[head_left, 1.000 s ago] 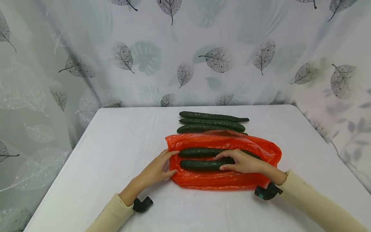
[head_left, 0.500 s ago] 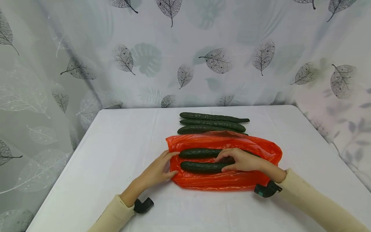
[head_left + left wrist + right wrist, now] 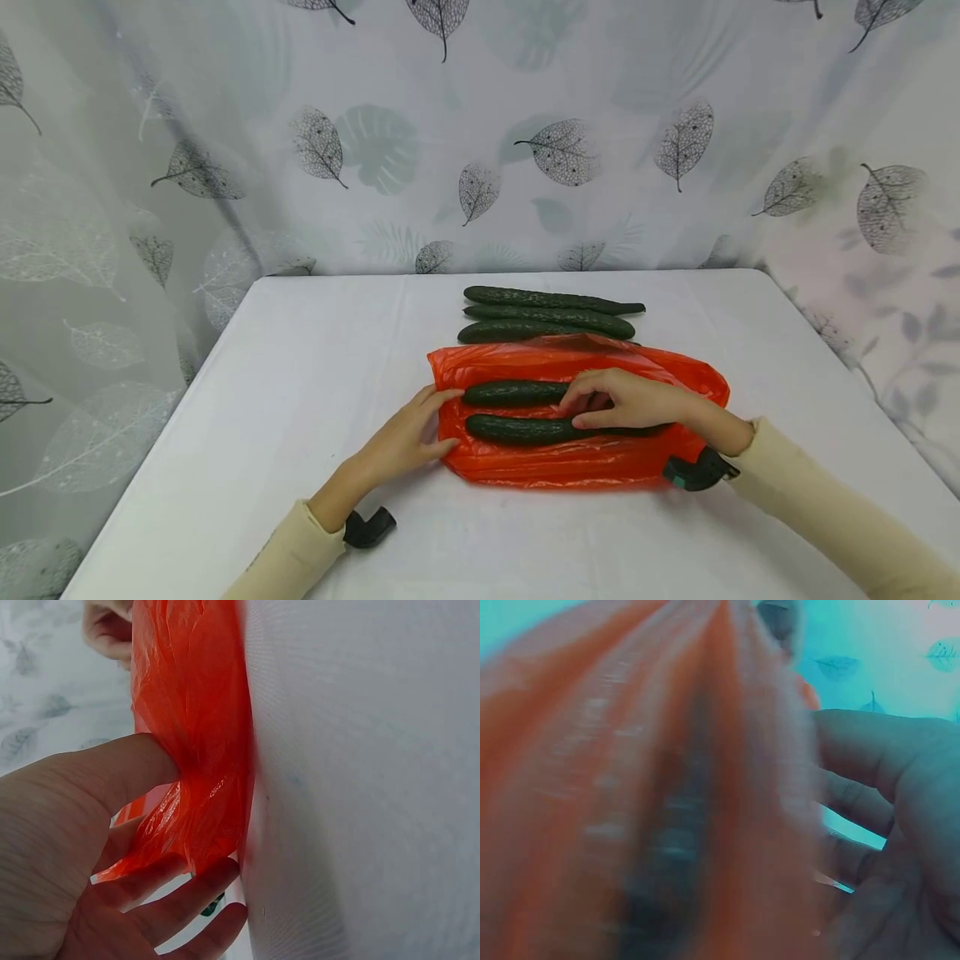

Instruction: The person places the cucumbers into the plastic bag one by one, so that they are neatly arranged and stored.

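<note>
A red plastic bag (image 3: 517, 475) lies spread on the white table, with two dark green cucumbers side by side on it, the rear cucumber (image 3: 517, 392) and the front cucumber (image 3: 517, 430). My right hand (image 3: 630, 400) is over their middle parts with fingers bent, thumb tip at the front cucumber's upper edge. That cucumber's far end shows beneath the hand. At the bag's left end, my left hand (image 3: 408, 429) has its thumb and fingers spread apart. In the left wrist view its thumb (image 3: 139, 769) touches the red film, its other fingers beyond. The right wrist view is blurred by red film.
Behind the bag lie three more cucumbers, the rearmost cucumber (image 3: 555, 299), the middle cucumber (image 3: 551, 318) and a nearer cucumber (image 3: 510, 331) partly covered by the bag's rear edge. A leaf-patterned curtain (image 3: 480, 150) hangs behind the white table (image 3: 337, 350).
My right hand has risen slightly and shifted back off the front cucumber, leaving more of its right end in sight. The left hand and the bag have stayed put.
</note>
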Motion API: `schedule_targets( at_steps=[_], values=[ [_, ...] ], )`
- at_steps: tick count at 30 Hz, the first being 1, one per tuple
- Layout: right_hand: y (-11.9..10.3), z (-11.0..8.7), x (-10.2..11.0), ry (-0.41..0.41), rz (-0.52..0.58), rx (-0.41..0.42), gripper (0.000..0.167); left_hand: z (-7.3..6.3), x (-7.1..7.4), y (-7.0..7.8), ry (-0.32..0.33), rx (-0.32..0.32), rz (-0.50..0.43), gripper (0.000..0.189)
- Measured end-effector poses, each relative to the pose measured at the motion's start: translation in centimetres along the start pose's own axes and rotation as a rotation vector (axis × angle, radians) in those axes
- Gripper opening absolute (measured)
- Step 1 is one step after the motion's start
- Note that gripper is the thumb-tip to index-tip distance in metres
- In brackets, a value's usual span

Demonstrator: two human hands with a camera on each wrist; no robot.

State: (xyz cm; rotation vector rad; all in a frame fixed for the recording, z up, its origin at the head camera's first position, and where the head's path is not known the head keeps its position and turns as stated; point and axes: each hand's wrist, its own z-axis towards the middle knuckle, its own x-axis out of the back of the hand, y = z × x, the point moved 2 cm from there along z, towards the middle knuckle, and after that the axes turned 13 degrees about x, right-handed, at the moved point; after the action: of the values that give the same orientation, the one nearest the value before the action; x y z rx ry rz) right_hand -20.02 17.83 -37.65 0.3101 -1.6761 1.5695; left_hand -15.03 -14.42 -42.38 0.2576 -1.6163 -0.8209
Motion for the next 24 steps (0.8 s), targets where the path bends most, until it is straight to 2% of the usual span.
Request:
schedule_targets(
  at_steps=[6, 12, 18, 24],
  values=[
    [-0.9, 0.7, 1.6, -0.021, -0.039, -0.013, 0.027, 0.0, 0.2, 0.1, 0.001, -0.008, -0.011, 0.066],
    [-0.9, 1.1, 2.7, -0.043, -0.019, -0.013, 0.027, 0.1, 0.1, -0.1, -0.002, -0.006, -0.004, 0.065],
    [-0.2, 1.8, 4.0, -0.097, 0.044, -0.001, 0.025, 0.1, 0.1, -0.4, 0.001, -0.011, -0.003, 0.064],
    [0.9, 2.3, 6.1, -0.074, 0.135, -0.005, 0.027, 0.1, 0.1, -0.3, 0.006, -0.01, -0.021, 0.063]
  ],
)
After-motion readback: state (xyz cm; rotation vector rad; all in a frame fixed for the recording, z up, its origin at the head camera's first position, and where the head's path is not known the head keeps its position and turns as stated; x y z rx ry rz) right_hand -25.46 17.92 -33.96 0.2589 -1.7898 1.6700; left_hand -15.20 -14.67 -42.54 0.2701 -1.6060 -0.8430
